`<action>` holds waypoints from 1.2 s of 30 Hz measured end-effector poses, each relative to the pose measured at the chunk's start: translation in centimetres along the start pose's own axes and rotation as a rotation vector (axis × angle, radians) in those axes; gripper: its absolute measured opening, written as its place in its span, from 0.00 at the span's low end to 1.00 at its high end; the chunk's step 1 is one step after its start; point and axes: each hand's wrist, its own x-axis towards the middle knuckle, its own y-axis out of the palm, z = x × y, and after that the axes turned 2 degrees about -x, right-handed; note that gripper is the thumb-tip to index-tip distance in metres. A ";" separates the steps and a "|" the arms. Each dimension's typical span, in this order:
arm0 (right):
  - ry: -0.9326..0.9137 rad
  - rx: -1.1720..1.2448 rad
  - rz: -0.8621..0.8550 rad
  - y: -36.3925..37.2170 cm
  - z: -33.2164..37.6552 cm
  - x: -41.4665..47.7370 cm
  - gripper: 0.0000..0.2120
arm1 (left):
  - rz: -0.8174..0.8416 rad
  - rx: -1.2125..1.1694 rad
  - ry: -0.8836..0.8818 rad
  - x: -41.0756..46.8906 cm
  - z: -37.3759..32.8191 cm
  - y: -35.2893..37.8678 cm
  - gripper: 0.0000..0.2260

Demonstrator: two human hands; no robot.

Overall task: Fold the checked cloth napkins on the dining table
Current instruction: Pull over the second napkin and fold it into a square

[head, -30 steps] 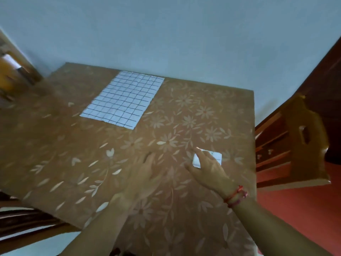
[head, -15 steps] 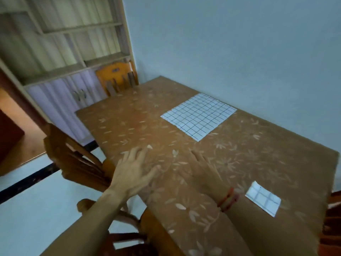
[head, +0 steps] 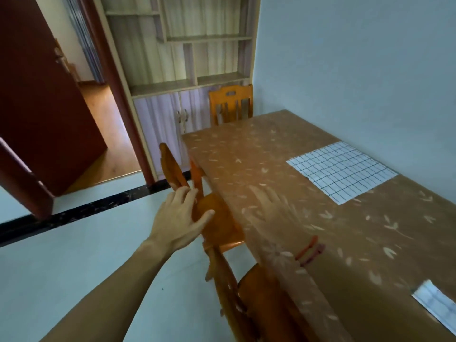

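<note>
while both grips stood wide, holding nothing, the left grip (head: 181, 215) hung over a chair (head: 217, 229) beside the tabletop (head: 246, 149), the blurred right grip (head: 269, 206) just inside that edge. the unfolded checked napkin (head: 341, 170) lay well apart at the wall-side edge, the folded napkin (head: 436, 304) at the near corner.

My right hand (head: 269, 206) is blurred into the pattern of the table (head: 246, 154). Its fingers look straight, but I cannot tell whether it touches. The folded napkin (head: 436, 307) is cut off by the right edge. The nearest chair (head: 256, 299), smeared, runs off the bottom edge.
</note>
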 end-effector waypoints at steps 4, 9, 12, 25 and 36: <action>-0.011 -0.039 0.022 1.7 4.7 1.5 0.29 | 0.027 0.009 -0.019 0.5 4.3 -1.2 0.39; -0.004 -0.095 0.043 3.6 9.3 3.0 0.30 | 0.020 -0.019 -0.036 1.3 8.7 -2.5 0.40; 0.011 -0.120 0.075 4.0 11.0 4.1 0.30 | 0.005 -0.033 -0.044 1.3 10.8 -3.5 0.39; 0.016 -0.137 0.028 6.2 12.3 12.4 0.30 | 0.005 -0.025 0.044 8.5 15.8 -3.3 0.36; 0.220 -0.114 0.012 8.0 6.6 23.7 0.36 | 0.129 0.048 0.253 24.6 14.8 0.2 0.31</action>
